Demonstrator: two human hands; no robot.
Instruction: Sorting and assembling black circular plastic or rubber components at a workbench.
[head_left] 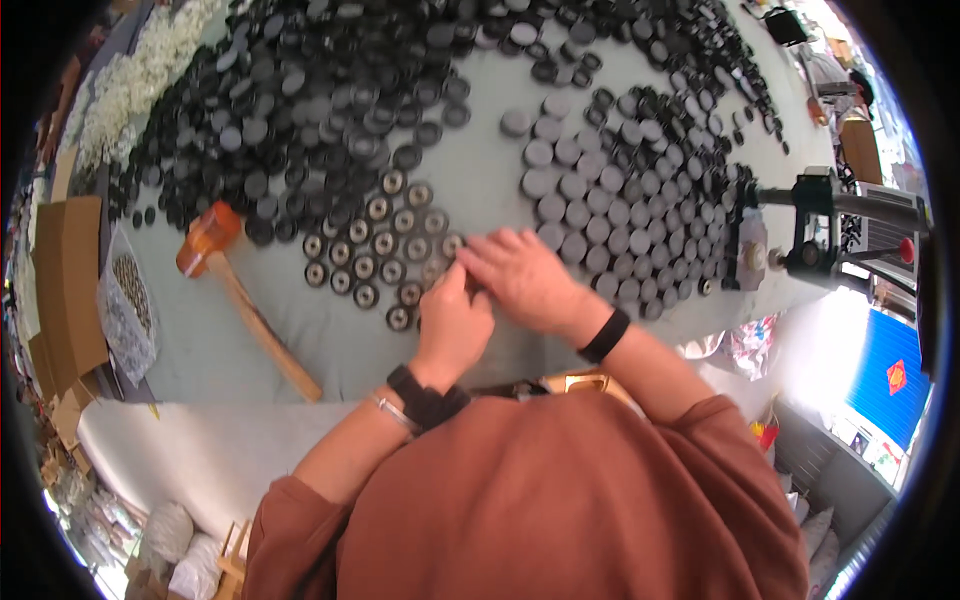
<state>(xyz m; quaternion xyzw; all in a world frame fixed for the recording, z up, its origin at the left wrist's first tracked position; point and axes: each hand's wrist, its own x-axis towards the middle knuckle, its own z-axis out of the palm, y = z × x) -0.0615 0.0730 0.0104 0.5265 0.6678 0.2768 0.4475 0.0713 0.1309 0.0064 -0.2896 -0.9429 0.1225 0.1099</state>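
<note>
My left hand [455,328] rests at the near edge of a group of black round caps with metal centres [384,243]. Its fingers are mostly curled, and what they hold, if anything, is hidden. Beside it, my right hand [525,280] reaches in from the right, palm down, fingers stretched out, with their tips by the left index finger. One metal-centred cap [454,245] lies right at those fingertips. To the right of my right hand, grey-topped round caps [598,230] lie close together in rough rows.
An orange-headed mallet [210,240] with a wooden handle lies at left. Dark caps [300,100] heap across the back. A clamped metal fixture [815,225] stands at right. Near the left edge are a clear bag of small parts [128,310], a cardboard box [72,285] and whitish pieces [140,85].
</note>
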